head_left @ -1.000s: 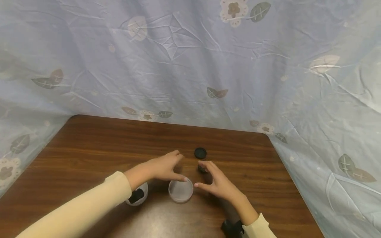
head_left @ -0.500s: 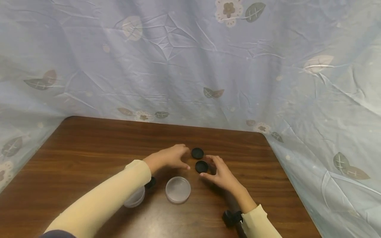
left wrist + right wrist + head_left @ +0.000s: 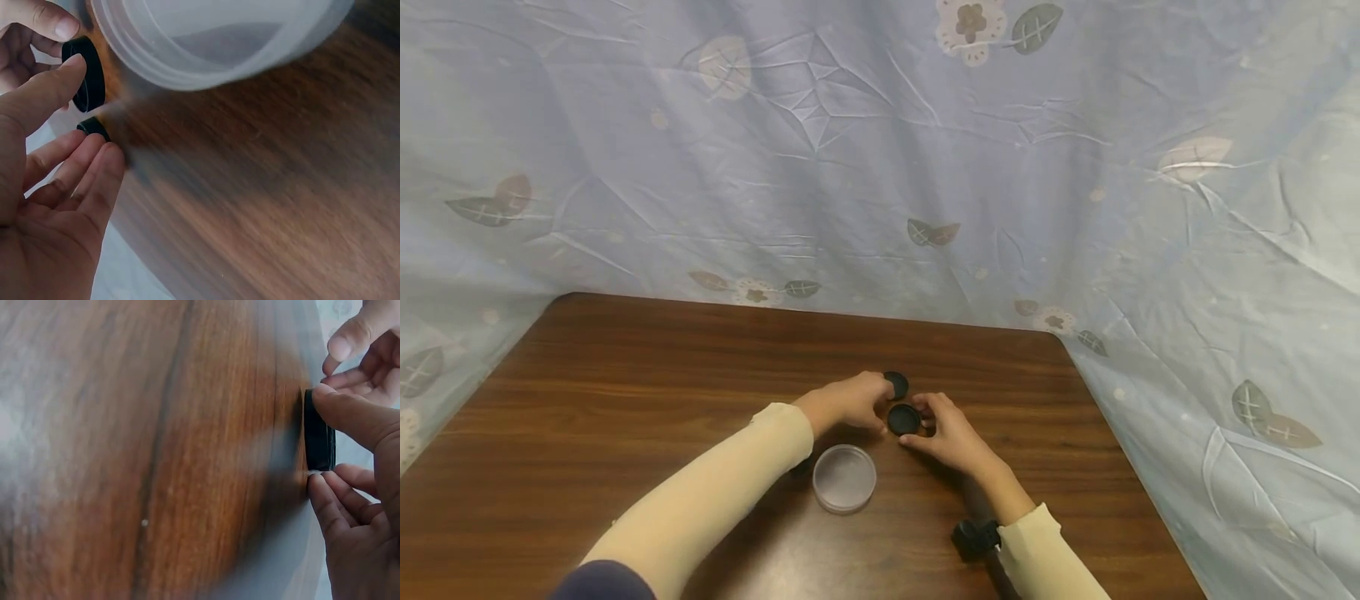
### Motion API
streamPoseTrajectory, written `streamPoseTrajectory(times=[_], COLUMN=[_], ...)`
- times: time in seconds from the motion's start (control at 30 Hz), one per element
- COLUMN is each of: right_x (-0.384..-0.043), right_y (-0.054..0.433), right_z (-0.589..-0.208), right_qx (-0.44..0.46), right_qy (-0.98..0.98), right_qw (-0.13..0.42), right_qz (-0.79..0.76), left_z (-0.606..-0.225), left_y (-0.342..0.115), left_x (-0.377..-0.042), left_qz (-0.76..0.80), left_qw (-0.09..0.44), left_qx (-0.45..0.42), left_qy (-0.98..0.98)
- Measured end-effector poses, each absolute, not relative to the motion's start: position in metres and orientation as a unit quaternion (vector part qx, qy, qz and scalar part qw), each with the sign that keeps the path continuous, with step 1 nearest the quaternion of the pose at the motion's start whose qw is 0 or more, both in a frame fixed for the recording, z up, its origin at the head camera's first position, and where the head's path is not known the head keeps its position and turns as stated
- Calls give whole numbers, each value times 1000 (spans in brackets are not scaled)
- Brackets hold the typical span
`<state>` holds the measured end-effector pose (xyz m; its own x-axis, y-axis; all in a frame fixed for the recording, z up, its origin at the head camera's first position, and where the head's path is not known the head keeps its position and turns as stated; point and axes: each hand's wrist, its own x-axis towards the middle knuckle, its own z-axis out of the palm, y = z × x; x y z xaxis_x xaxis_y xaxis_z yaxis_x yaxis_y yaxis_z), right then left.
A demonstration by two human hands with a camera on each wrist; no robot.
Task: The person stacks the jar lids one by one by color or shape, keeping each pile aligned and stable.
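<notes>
Two shallow round black lids lie on the wooden table, one behind the other. Around the nearer lid (image 3: 904, 420) my right hand (image 3: 955, 439) pinches, thumb on the near side and fingers on the far side; the lid stays low at the table (image 3: 320, 434). My left hand (image 3: 850, 402) reaches in from the left. Its fingertips touch the edge of the farther lid (image 3: 896, 384), partly hidden by them. The left thumb sits beside the nearer lid; contact there is hard to tell. A clear round plastic container (image 3: 844, 478) stands just in front of the left hand.
The brown wooden table (image 3: 647, 375) has a pale floral curtain (image 3: 850, 167) behind it and at both sides. A black wrist device (image 3: 975, 540) sits by the right sleeve. The left forearm covers part of the table's left side.
My left hand has moved right, from above the clear container to the black lids. My right fingers have closed in on the nearer lid. A second clear container is now hidden behind the left sleeve.
</notes>
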<state>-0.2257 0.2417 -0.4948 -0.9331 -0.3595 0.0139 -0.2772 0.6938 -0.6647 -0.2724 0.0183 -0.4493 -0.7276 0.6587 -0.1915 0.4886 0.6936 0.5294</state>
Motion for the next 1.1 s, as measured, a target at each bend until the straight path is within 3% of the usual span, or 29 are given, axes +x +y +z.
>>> streamPoseTrajectory(times=[0.37,1.1], right_x=[-229,-222], right_y=[235,242], right_z=[-493,-492], right_qx=[-188,-202], right_qy=[917,919], right_qw=[54,54], right_qz=[-347,-334], left_z=[-461,-458], left_y=[31,45], left_x=[-275,-263], left_qz=[185,185], left_qw=[152,170], left_qx=[340,319], left_qy=[910,914])
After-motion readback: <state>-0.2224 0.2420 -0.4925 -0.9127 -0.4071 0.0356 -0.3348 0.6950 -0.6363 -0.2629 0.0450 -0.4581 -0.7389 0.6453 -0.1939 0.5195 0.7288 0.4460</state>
